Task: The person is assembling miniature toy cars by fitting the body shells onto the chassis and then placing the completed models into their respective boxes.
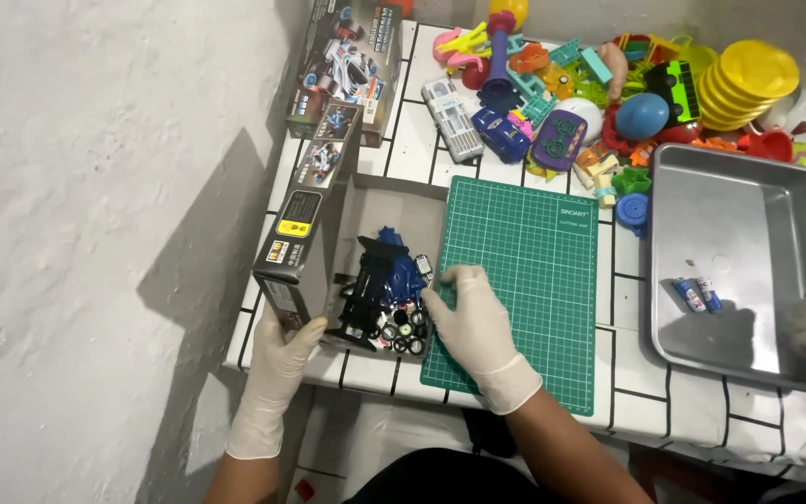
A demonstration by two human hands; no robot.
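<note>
The left hand (282, 350) grips the near corner of the box (314, 219) and holds it tilted on its side, with the open mouth facing right. The right hand (468, 322) is loosely open; its fingertips (433, 297) rest at the edge of the kit parts (386, 294) that lie in the mouth of the box.

To do this step well, I think the left hand should keep the box steady and low, and the right hand should draw the parts out slowly and together, because the small round pieces (they look like wheels and gears) can roll off the table edge (328, 359). The green mat (524, 280) just beside is a good flat place for them.

The parts are a black frame piece, a dark blue shell and several small black rings, some with green centres. They sit at the near left of the table, touching the mat's left border. A metal tray (748, 271) stands further right.
</note>
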